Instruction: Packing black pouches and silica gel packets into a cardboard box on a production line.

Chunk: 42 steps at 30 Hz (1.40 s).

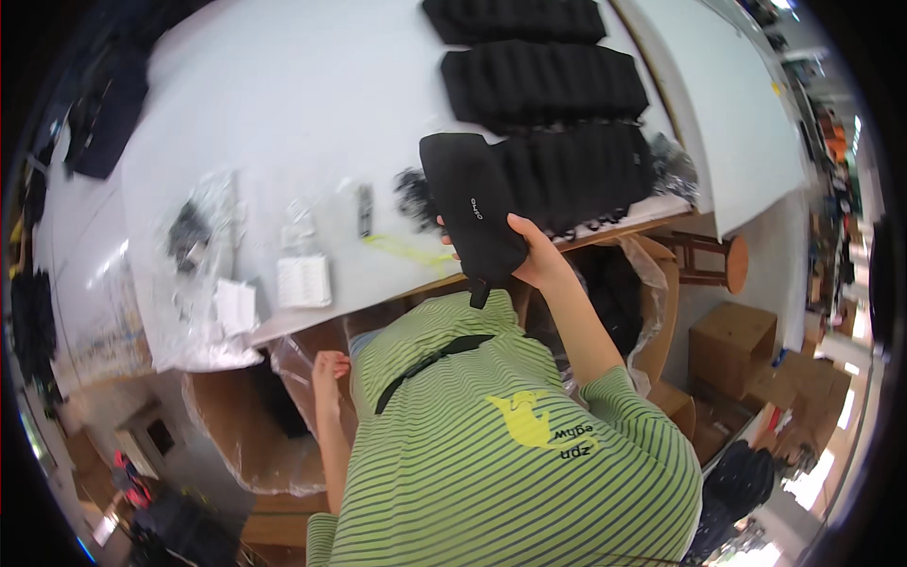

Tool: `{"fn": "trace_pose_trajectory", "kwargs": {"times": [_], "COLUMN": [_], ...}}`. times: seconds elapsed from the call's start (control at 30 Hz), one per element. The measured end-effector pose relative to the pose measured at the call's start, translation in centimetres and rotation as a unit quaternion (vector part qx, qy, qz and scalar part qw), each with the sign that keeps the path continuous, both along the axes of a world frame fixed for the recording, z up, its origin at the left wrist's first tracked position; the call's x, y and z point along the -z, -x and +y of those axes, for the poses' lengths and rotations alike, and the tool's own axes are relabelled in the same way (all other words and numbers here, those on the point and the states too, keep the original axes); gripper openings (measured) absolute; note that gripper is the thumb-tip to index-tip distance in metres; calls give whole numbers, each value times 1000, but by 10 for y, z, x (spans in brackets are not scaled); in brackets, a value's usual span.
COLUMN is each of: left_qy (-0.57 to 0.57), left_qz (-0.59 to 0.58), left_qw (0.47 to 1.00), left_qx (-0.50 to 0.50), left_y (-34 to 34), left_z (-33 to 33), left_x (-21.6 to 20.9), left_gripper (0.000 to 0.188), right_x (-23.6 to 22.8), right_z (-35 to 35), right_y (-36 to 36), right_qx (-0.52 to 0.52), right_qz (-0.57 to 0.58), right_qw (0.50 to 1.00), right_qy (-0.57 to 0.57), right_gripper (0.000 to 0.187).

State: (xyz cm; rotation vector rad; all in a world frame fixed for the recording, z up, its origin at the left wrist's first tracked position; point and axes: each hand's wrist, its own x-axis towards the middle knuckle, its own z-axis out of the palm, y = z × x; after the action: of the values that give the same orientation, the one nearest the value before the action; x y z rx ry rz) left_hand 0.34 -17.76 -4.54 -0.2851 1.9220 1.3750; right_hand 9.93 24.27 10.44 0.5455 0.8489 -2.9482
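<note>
My right hand (535, 253) grips a black fabric pouch (472, 194) by its lower part, thumb in front and fingertips showing at the far side. The pouch is long and soft, with a small pale print and a short dark tab at its near end. Low by my hip, just off the table's front edge, my left hand (331, 367) hangs with loosely curled fingers and nothing visible in it. Rows of similar black pouches (572, 175) lie packed side by side on the table beyond the right hand. Some black cords (414, 194) lie beside the held pouch.
Left on the white table (283, 113) are clear plastic bags (213, 222), white paper slips (304, 282) and a small dark tool (365, 210) with a yellow-green cord. Plastic-lined cartons (241, 435) stand below the front edge. A wooden stool (735, 265) and cardboard boxes (729, 340) stand right.
</note>
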Motion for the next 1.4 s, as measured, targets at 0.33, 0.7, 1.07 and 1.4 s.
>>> {"fn": "trace_pose_trajectory", "kwargs": {"times": [0.33, 0.7, 1.07, 1.4], "left_qy": [89, 38, 223, 99], "left_qz": [510, 498, 591, 494], "left_qw": [743, 747, 749, 737], "left_qx": [424, 438, 201, 451], "left_y": [8, 49, 46, -38], "left_z": [324, 337, 294, 311], "left_x": [-24, -5, -42, 6], "left_gripper": [87, 31, 47, 55], "right_x": [18, 29, 30, 26], "right_z": [231, 265, 255, 265], "right_y": [-173, -162, -142, -125], "right_qx": [342, 256, 274, 239], "right_qz": [-249, -195, -213, -200], "right_qw": [846, 906, 909, 924], "right_qy": [-324, -275, -229, -220], "right_gripper": [75, 57, 61, 59]}}
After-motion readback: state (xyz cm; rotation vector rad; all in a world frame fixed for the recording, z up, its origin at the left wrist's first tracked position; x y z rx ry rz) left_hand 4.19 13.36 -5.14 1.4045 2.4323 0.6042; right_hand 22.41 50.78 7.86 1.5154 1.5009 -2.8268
